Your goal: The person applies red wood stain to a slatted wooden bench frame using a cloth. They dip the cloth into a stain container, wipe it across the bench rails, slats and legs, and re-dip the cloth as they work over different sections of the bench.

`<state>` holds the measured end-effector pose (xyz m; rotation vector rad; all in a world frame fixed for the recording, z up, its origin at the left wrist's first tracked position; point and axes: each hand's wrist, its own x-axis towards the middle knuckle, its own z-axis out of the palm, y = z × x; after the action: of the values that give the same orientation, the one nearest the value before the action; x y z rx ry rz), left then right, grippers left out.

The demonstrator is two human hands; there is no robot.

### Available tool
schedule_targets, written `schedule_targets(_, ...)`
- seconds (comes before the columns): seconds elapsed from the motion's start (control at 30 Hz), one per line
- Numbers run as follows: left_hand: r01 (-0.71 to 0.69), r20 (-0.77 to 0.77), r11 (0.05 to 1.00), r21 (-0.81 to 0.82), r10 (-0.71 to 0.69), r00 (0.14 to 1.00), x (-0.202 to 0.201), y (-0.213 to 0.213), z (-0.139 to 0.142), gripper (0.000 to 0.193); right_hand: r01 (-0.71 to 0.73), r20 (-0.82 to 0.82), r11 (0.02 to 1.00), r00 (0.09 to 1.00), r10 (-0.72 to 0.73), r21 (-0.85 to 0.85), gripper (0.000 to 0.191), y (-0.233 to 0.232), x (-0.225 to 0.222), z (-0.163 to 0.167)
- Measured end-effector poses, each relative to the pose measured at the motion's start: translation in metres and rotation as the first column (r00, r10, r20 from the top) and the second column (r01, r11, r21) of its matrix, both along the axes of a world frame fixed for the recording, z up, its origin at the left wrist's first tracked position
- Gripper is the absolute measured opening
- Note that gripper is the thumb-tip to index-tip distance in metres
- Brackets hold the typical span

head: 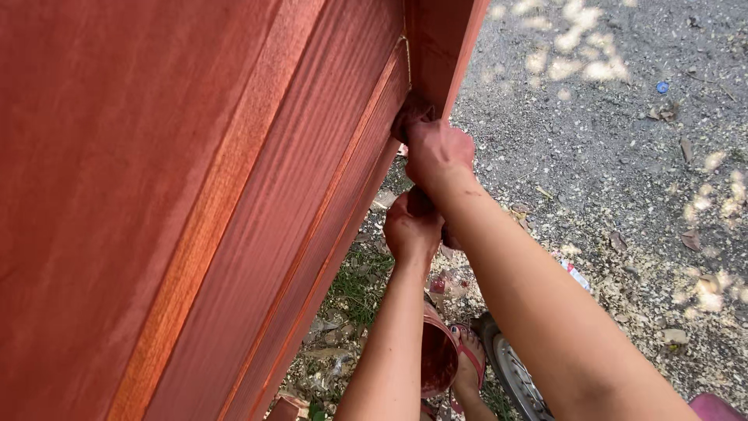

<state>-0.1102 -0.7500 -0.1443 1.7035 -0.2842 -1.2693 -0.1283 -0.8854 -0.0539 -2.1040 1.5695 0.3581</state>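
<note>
A big reddish-brown stained wooden panel (195, 195), like a door, fills the left half of the head view, leaning upright. My right hand (438, 152) is closed on a stained rag or pad (411, 111) and presses it against the panel's lower inner corner, beside the frame piece (440, 47). Just below it, my left hand (411, 228) is curled shut close to the panel's edge; what it grips is hidden behind the right forearm. Both hands are stained red.
A round reddish container (438, 359) sits below my left forearm. A foot in a red sandal (468, 360) stands beside a wheel (510, 374). Grey gravel ground (623, 156) with wood shavings and dry leaves lies to the right; grass and litter (351, 288) under the panel.
</note>
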Motion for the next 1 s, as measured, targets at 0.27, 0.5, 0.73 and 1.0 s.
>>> schedule_targets(0.27, -0.135, -0.027, 0.952, -0.276, 0.133, 0.991, -0.006, 0.009, -0.007, 0.029, 0.002, 0.090, 0.999, 0.996, 0.003, -0.051, 0.048, 0.002, -0.001, 0.005)
schedule_targets(0.5, 0.043, 0.303, 0.999, 0.000, -0.041, 0.952, -0.001, 0.007, 0.011, 0.031, 0.050, 0.030, 0.997, 0.998, -0.052, 0.056, 0.051, -0.002, -0.009, 0.002)
schedule_targets(0.73, 0.197, 0.328, 0.967, 0.160, -0.240, 0.914, -0.016, 0.040, 0.030, 0.033, 0.087, 0.035, 0.996, 0.996, -0.087, 0.000, 0.052, 0.040, -0.049, -0.001)
schedule_targets(1.0, 0.007, 0.257, 0.997, -0.075, 0.013, 0.966, -0.004, 0.014, 0.008, 0.030, 0.030, 0.149, 0.993, 0.989, -0.012, -0.115, 0.044, 0.001, -0.013, -0.015)
